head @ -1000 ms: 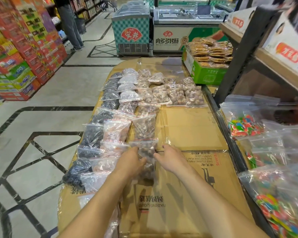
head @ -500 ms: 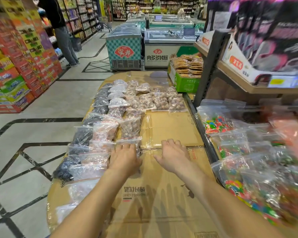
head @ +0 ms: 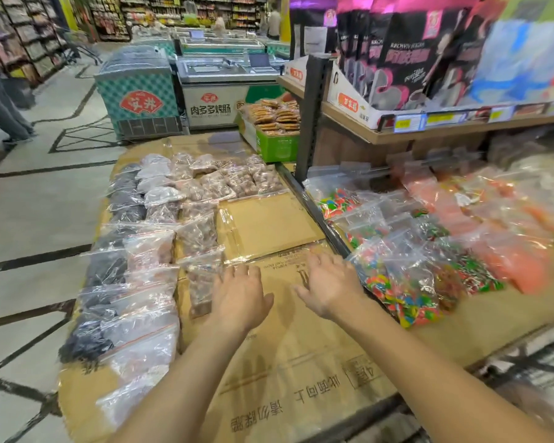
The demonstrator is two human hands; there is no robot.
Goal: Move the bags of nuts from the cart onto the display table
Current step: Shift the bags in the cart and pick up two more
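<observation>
Hovering empty and spread, both hands [head: 283, 290] have shifted right off the nut bag [head: 200, 284].

Right shelf bags [head: 525, 219] blurred, perhaps sweets, nearest nut bag [head: 200, 289] partly hidden

Supermarket aisle seen: pale tiled floor [head: 39, 199] crossed by dark inlay lines, chest freezers [head: 138, 91] parked behind, stocked shelving [head: 397, 129] on right, product racks lined along left.
</observation>
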